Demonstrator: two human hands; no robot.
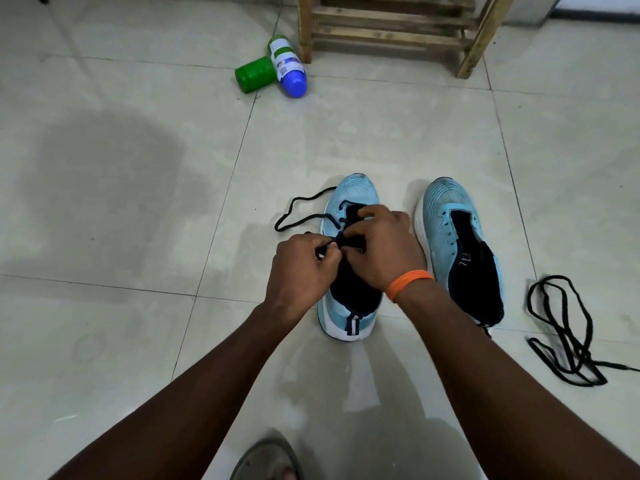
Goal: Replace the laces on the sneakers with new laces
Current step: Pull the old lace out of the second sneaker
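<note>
Your single head-worn camera looks forward and steeply down, close over the sneakers (446,206) on the tiled floor (138,202).

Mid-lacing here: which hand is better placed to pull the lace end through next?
Left, probably. The left hand pinches the black lace near its end, while the right hand grips the sneaker at its eyelets, apparently steadying it.

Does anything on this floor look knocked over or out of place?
A green bottle and a blue-capped white bottle lie tipped on their sides, touching, beside the wooden rack. A loose black lace sprawls tangled on the floor beside the unlaced sneaker. Nothing looks spilled or damaged.
</note>
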